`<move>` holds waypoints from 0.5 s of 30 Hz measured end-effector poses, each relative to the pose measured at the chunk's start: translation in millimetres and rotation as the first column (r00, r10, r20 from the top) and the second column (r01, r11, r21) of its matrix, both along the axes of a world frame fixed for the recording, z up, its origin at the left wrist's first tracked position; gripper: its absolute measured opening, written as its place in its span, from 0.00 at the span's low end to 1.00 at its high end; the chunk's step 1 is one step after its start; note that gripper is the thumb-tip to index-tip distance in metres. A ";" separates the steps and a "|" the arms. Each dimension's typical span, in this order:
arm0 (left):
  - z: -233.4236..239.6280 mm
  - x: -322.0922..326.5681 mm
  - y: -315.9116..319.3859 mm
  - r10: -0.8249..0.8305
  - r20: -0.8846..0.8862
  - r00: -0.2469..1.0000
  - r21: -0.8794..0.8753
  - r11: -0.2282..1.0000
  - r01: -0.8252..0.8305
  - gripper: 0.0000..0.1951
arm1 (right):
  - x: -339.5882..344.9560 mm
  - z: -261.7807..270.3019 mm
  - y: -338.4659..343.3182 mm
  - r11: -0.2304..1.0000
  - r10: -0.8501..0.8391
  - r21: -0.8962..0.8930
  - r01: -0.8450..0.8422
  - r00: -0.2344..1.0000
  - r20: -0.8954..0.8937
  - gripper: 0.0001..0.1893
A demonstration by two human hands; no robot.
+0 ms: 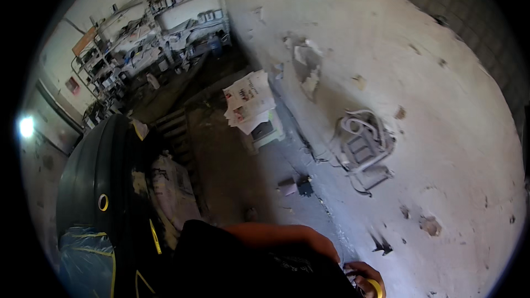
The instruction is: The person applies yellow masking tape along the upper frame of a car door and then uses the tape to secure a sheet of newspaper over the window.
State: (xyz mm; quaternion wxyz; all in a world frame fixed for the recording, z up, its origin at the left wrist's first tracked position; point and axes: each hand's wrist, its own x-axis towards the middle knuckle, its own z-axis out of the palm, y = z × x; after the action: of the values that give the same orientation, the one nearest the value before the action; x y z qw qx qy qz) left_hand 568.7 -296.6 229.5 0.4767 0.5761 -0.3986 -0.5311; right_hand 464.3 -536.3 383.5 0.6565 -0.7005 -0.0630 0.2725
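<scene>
My left arm crosses low in front of my black shirt, which bears writing. At the bottom edge, my left hand has its fingers curled around a roll of yellow tape, partly cut off by the picture's rim. My right hand is out of view. On my left, a dark vehicle body has a second roll of yellow masking tape lying on it. Clear masking film edged with yellow tape covers its lower part. A yellow strip lies farther right on the dark surface.
Newspaper sheets lie on a pale stool beside the stained wall. A grey frame with a coiled hose is against the wall. A small dark box sits on the floor. Shelves hold several cans.
</scene>
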 end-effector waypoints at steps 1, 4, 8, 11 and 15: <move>-2.8 2.5 25.3 0.027 -0.039 0.999 0.059 0.998 -0.025 0.27 | 6.1 1.0 23.6 0.998 0.057 0.013 -0.057 0.998 0.005 0.19; -8.7 9.1 122.7 0.189 -0.120 0.975 -0.020 0.981 -0.193 0.28 | 38.2 16.1 99.2 0.978 0.204 -0.031 -0.205 0.979 -0.027 0.22; -6.2 22.2 249.4 0.237 -0.163 0.958 -0.136 0.956 -0.260 0.28 | 96.6 0.2 202.9 0.876 0.468 -0.096 -0.472 0.882 -0.061 0.20; 7.2 19.2 339.2 0.443 -0.192 0.876 -0.028 0.890 -0.456 0.26 | 140.3 -21.6 246.1 0.805 0.592 0.015 -0.593 0.802 -0.074 0.19; 19.0 11.4 417.6 0.624 -0.088 0.776 0.093 0.781 -0.618 0.20 | 207.0 -77.8 291.3 0.929 0.328 -0.018 -0.370 0.842 -0.428 0.18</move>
State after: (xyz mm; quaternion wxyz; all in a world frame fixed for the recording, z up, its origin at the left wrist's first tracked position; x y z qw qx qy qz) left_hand 580.1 121.1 248.5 0.6297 0.6579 -0.1426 -0.3877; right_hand 671.2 -244.9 305.7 0.5583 -0.6345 -0.0341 0.5334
